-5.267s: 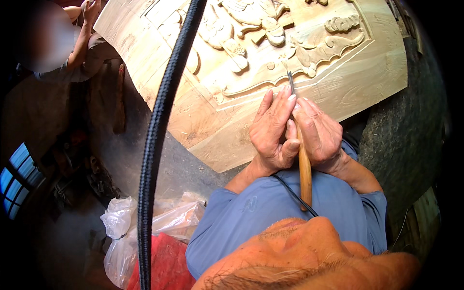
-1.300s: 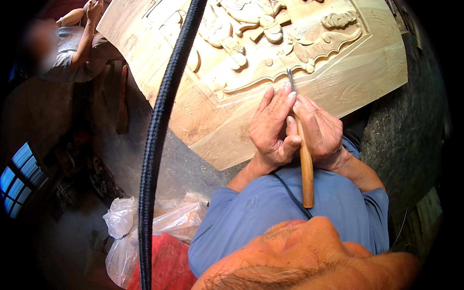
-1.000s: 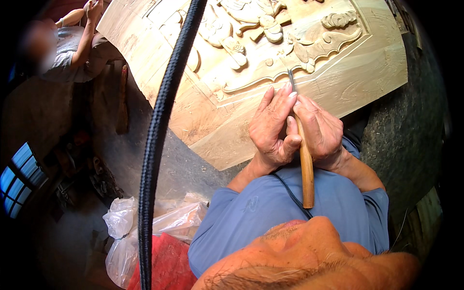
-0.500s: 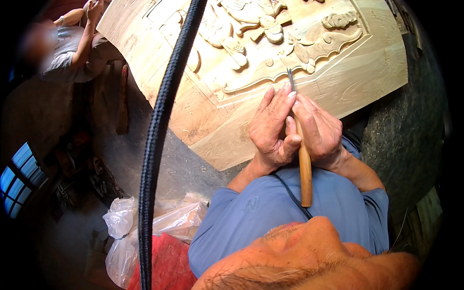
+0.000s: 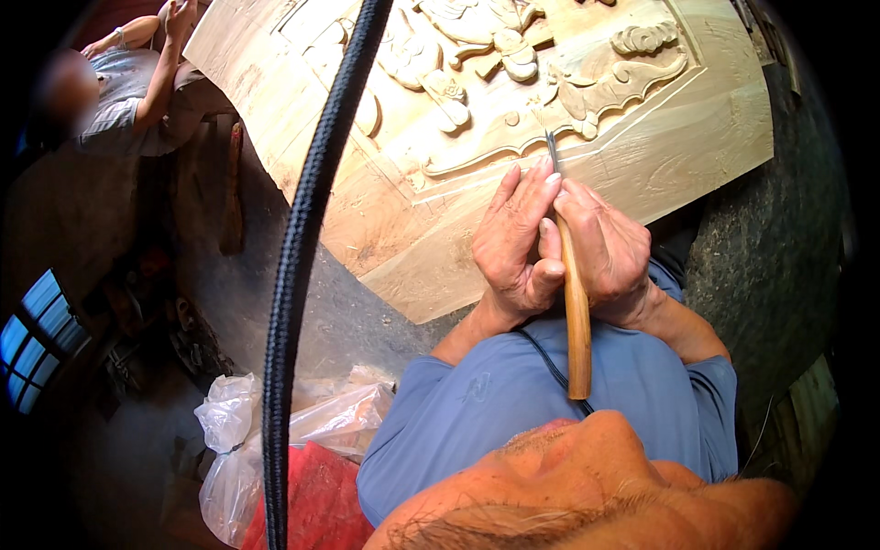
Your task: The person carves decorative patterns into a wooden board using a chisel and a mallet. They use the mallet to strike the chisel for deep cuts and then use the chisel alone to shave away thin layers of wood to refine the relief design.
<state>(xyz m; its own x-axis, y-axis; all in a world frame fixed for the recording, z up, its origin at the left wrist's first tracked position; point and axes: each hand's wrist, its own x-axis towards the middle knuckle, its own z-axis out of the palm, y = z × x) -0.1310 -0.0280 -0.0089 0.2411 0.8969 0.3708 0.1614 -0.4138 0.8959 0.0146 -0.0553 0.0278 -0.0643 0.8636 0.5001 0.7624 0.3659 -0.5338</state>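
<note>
A large pale wooden panel (image 5: 697, 137) with raised carved ornament lies tilted before me. I hold a carving chisel (image 5: 575, 312) with a long wooden handle; its thin metal blade touches the panel beside the carved border. My left hand (image 5: 518, 247) wraps the handle and guides the blade with its fingers stretched forward. My right hand (image 5: 607, 249) grips the same handle from the right side. Both hands rest on the panel's lower part.
A thick black braided cord (image 5: 298, 275) hangs down across the left of the picture. Another person (image 5: 128, 82) works at the panel's far left corner. Clear plastic bags (image 5: 275, 431) and a red sack (image 5: 316, 500) lie on the grey floor below.
Both hands and the chisel have crept slightly along the carved border; the handle's tilt shifts a little. The panel stays in place.
</note>
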